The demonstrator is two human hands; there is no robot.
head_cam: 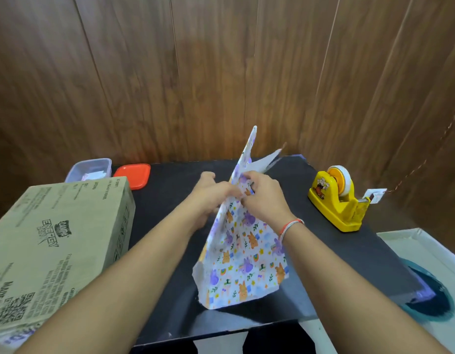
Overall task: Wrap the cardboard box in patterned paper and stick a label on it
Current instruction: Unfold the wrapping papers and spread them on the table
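Observation:
A sheet of white patterned paper (243,254) with purple and orange animals stands tent-like on the black table top (349,241); its lower edge rests on the table and its upper corners stick up. My left hand (213,192) pinches the paper near its top from the left. My right hand (262,198), with a red and white thread at the wrist, grips the same fold from the right. Whether a box is inside the paper cannot be seen. A large cardboard box (55,241) with printed text lies at the left, apart from both hands.
A yellow tape dispenser (338,200) stands at the right, a strip of tape sticking out. At the back left are a clear plastic container (89,169) and an orange lid (133,175). A wooden wall runs behind the table. A white surface with a teal patch (431,297) lies lower right.

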